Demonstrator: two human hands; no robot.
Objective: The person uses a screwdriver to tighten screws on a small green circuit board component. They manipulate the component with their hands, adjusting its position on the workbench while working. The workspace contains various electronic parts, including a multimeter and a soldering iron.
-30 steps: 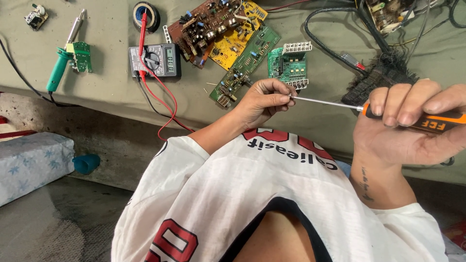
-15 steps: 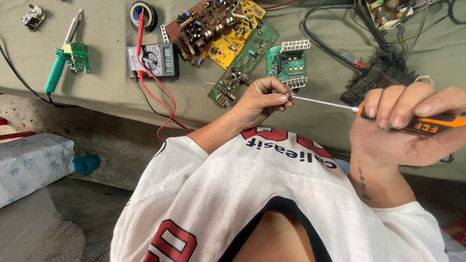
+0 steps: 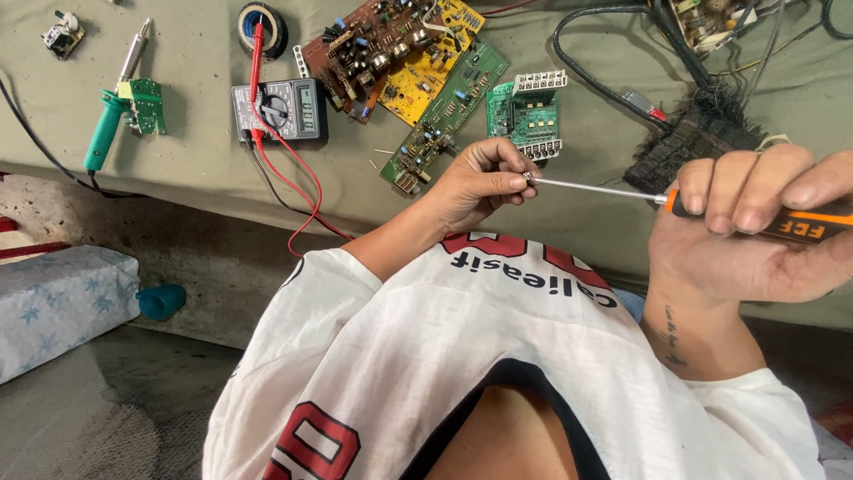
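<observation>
My right hand [image 3: 755,231] is closed around the orange and black handle of a screwdriver [image 3: 604,190], whose thin metal shaft points left. My left hand [image 3: 480,182] pinches a tiny metal part against the screwdriver's tip, thumb and forefinger together. Both hands hover above the front edge of the grey-green table [image 3: 195,169], over my white shirt with red print. Just beyond my left hand lie a small green circuit board with a white connector [image 3: 524,111] and a long green board [image 3: 444,120].
A brown board [image 3: 364,49] and a yellow board [image 3: 431,67] lie further back. A multimeter [image 3: 280,108] with red leads, a tape roll [image 3: 262,20] and a green-handled soldering iron [image 3: 111,116] sit left. Black cables [image 3: 613,71] and a dark frayed bundle [image 3: 693,142] lie right.
Almost nothing: my left hand stays pinched at the screwdriver tip, and my right hand's fingers have shifted slightly on the handle.
</observation>
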